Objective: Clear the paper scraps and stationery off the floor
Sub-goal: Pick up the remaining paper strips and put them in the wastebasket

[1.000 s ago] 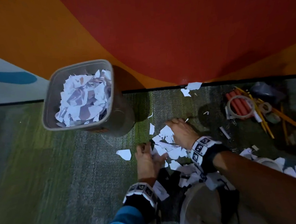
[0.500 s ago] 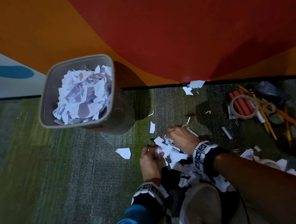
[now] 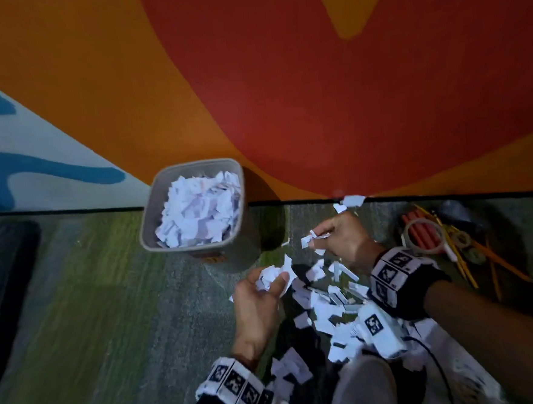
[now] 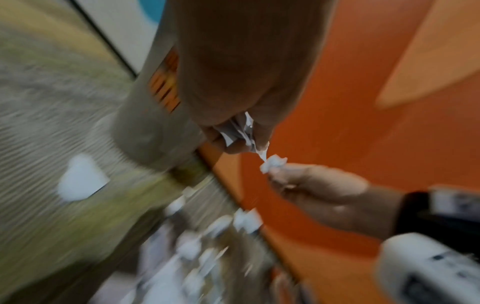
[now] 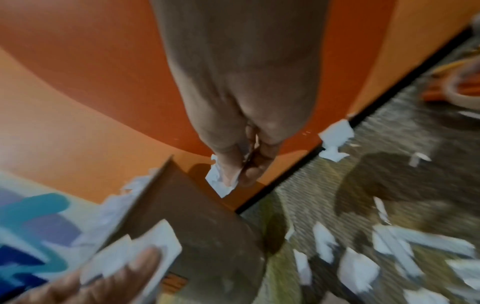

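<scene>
Our left hand (image 3: 259,300) clutches a wad of paper scraps (image 3: 269,279) and our right hand (image 3: 340,244) pinches more, both beside the nearly full bin (image 3: 147,222), while many scraps (image 3: 326,305) and the stationery (image 3: 431,237) remain on the carpet.

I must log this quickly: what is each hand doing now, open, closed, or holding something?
Left hand: closed, gripping a bunch of scraps.
Right hand: closed, pinching a few scraps.
</scene>
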Demonstrator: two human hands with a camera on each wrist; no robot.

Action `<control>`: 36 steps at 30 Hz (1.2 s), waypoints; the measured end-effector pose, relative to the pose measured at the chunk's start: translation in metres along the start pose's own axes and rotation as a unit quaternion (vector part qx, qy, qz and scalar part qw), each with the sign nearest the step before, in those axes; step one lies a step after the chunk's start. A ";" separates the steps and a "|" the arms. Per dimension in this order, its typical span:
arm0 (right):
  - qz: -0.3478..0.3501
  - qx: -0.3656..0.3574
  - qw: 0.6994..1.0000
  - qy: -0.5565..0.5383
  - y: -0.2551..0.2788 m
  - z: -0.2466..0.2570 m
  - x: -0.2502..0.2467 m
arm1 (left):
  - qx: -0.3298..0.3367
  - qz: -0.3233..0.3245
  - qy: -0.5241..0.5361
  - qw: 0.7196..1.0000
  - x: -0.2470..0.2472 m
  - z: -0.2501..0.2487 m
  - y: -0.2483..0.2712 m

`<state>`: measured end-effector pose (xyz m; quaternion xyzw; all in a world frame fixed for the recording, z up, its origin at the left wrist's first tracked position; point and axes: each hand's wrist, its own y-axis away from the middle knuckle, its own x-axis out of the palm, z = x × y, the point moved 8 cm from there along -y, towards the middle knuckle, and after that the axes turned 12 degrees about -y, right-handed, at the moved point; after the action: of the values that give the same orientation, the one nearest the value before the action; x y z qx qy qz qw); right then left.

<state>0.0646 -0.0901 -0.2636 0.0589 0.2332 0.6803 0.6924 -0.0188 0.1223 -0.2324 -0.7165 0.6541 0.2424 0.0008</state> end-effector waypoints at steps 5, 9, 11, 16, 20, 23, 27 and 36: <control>0.045 -0.095 0.993 0.048 0.014 0.116 0.029 | 0.059 -0.078 0.008 0.995 -0.072 -0.071 -0.013; 0.076 -0.122 0.987 0.076 0.008 0.178 0.069 | 0.039 -0.153 0.002 0.987 -0.130 -0.099 -0.054; 0.058 -0.131 0.987 0.067 0.003 0.199 0.086 | 0.029 -0.172 -0.028 0.984 -0.150 -0.109 -0.078; 0.106 -0.085 0.990 0.031 -0.016 0.208 0.126 | -0.007 -0.085 -0.047 0.995 -0.160 -0.116 -0.110; 0.127 -0.068 0.988 0.056 -0.018 0.194 0.117 | -0.009 -0.077 -0.075 0.994 -0.179 -0.099 -0.112; 0.116 -0.084 0.988 0.056 -0.015 0.184 0.097 | 0.012 -0.093 -0.094 0.991 -0.187 -0.088 -0.104; 0.109 -0.104 0.987 0.052 0.000 0.183 0.077 | 0.053 -0.123 -0.097 0.986 -0.188 -0.094 -0.087; 0.150 -0.126 0.974 0.116 0.088 0.188 0.039 | 0.123 -0.002 -0.104 0.987 -0.119 -0.140 -0.003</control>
<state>0.0581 -0.0020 -0.0715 -0.0737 0.2126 0.8027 0.5523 0.0292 0.1893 -0.0679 -0.6833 0.6738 0.2334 0.1569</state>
